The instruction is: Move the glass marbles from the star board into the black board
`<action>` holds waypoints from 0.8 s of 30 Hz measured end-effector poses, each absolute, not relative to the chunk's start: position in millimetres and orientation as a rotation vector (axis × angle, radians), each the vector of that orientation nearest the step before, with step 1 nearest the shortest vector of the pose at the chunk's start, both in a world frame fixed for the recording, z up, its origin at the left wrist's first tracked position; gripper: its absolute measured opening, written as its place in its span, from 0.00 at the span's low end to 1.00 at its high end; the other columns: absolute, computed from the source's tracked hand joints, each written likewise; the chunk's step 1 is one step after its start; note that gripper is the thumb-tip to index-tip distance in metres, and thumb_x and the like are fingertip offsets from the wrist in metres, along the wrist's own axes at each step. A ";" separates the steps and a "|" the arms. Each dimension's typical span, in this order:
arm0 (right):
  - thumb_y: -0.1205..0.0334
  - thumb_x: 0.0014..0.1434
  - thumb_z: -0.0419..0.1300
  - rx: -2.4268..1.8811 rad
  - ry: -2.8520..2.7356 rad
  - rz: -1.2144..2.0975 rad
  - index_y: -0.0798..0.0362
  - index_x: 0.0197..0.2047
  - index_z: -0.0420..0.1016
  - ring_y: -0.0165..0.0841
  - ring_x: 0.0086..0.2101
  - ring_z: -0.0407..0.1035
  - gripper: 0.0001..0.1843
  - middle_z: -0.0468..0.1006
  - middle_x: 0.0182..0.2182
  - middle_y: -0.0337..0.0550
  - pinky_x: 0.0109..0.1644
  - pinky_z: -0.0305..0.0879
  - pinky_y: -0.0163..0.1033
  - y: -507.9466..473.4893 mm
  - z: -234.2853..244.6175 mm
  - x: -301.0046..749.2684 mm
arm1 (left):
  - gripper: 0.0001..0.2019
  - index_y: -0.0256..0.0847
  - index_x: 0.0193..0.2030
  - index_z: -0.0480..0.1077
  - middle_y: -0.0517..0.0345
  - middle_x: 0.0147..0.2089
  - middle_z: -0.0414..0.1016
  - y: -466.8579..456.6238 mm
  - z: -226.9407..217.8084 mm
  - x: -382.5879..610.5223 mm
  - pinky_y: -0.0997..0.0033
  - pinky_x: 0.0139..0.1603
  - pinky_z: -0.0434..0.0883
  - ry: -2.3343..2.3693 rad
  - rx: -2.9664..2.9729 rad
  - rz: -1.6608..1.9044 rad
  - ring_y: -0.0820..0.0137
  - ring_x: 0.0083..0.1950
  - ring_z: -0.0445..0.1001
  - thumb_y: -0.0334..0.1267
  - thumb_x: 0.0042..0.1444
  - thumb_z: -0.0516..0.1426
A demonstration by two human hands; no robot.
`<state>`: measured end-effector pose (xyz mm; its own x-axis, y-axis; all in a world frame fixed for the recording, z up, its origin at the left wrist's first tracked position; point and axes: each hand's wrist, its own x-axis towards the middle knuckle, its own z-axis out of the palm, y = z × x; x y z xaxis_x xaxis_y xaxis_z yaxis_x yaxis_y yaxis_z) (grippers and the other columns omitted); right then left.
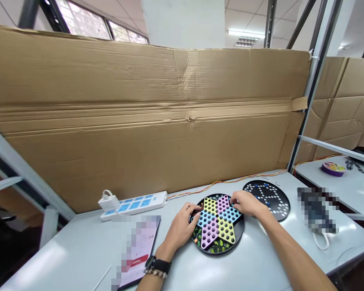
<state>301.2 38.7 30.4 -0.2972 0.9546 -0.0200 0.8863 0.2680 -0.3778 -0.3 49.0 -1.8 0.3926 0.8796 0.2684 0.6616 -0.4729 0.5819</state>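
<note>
A star-shaped Chinese checkers board [217,220] with yellow, pink and blue points sits in a round black tray [241,234]. Green marbles [220,245] lie in the tray around the star. At the tray's left rim, my left hand [182,226] has its fingers curled in beside the star; whatever they hold is hidden. My right hand [245,202] bends its fingers down at the star's upper right edge, the tips tucked out of sight. Partly behind the right hand lies a round black disc [280,202] with white spots and a few blue pieces.
A white power strip [142,204] with a plugged-in charger [108,201] runs along the back left. A tablet-like screen [139,254] lies left of my left arm. At right is a dark blurred object [317,210] with a white loop. Tall cardboard [154,157] walls off the back.
</note>
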 end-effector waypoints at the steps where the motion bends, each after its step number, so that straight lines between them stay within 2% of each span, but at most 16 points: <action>1: 0.68 0.58 0.61 -1.695 -2.283 0.496 0.51 0.45 0.84 0.40 0.47 0.75 0.14 0.84 0.45 0.48 0.49 0.65 0.37 39.3 28.5 303.2 | 0.15 0.48 0.48 0.76 0.53 0.52 0.78 48.8 -1.5 -0.2 0.59 0.54 0.75 1.331 2.274 0.785 0.60 0.50 0.78 0.50 0.67 0.51; 3: 0.66 0.58 0.61 -1.651 -2.181 0.544 0.52 0.44 0.83 0.39 0.45 0.74 0.12 0.83 0.44 0.47 0.50 0.65 0.38 41.6 24.7 307.1 | 0.15 0.47 0.48 0.76 0.53 0.52 0.77 48.2 -0.6 0.0 0.59 0.54 0.75 1.335 2.269 0.782 0.60 0.51 0.78 0.49 0.67 0.51; 6: 0.63 0.57 0.63 -1.539 -1.994 0.659 0.54 0.41 0.83 0.37 0.39 0.73 0.10 0.84 0.40 0.46 0.46 0.67 0.38 48.6 19.8 314.5 | 0.15 0.47 0.48 0.76 0.53 0.52 0.77 47.5 1.0 0.5 0.58 0.54 0.75 1.342 2.266 0.767 0.60 0.51 0.79 0.49 0.67 0.51; 9: 0.58 0.56 0.63 -1.399 -1.799 0.795 0.55 0.40 0.83 0.35 0.35 0.73 0.12 0.84 0.36 0.45 0.42 0.68 0.38 56.5 16.2 330.2 | 0.15 0.47 0.49 0.76 0.54 0.52 0.77 47.1 2.4 1.3 0.58 0.54 0.75 1.348 2.264 0.761 0.60 0.51 0.78 0.48 0.67 0.51; 11: 0.55 0.56 0.62 -1.378 -1.704 0.814 0.56 0.41 0.82 0.36 0.36 0.74 0.15 0.84 0.36 0.46 0.43 0.69 0.39 59.6 13.8 346.5 | 0.15 0.47 0.49 0.76 0.54 0.51 0.77 47.1 2.8 1.7 0.58 0.54 0.75 1.349 2.263 0.759 0.60 0.51 0.79 0.48 0.67 0.51; 17: 0.63 0.54 0.63 -1.792 -1.770 0.637 0.57 0.36 0.82 0.37 0.35 0.75 0.09 0.83 0.33 0.47 0.43 0.67 0.39 57.0 5.2 388.7 | 0.15 0.47 0.49 0.76 0.53 0.52 0.78 47.6 1.1 0.9 0.58 0.54 0.75 1.340 2.265 0.766 0.59 0.51 0.78 0.49 0.67 0.51; 22: 0.61 0.61 0.59 -1.741 -1.830 0.536 0.56 0.41 0.83 0.38 0.40 0.75 0.13 0.85 0.40 0.49 0.47 0.67 0.38 55.2 7.6 372.8 | 0.15 0.46 0.49 0.75 0.53 0.52 0.77 48.4 -1.0 -0.5 0.58 0.55 0.74 1.330 2.266 0.768 0.60 0.51 0.78 0.48 0.67 0.51; 24: 0.60 0.61 0.60 -1.688 -1.906 0.517 0.56 0.43 0.83 0.37 0.41 0.75 0.13 0.84 0.41 0.48 0.49 0.66 0.38 53.3 10.3 355.1 | 0.15 0.46 0.49 0.75 0.53 0.52 0.77 48.6 -1.4 -0.8 0.58 0.56 0.74 1.329 2.267 0.753 0.60 0.52 0.78 0.48 0.67 0.51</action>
<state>355.1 53.3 10.3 -0.0726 0.9876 0.1395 0.7815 0.1432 -0.6072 -0.8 48.6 -1.4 0.4010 0.8826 0.2453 0.6641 -0.4645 0.5859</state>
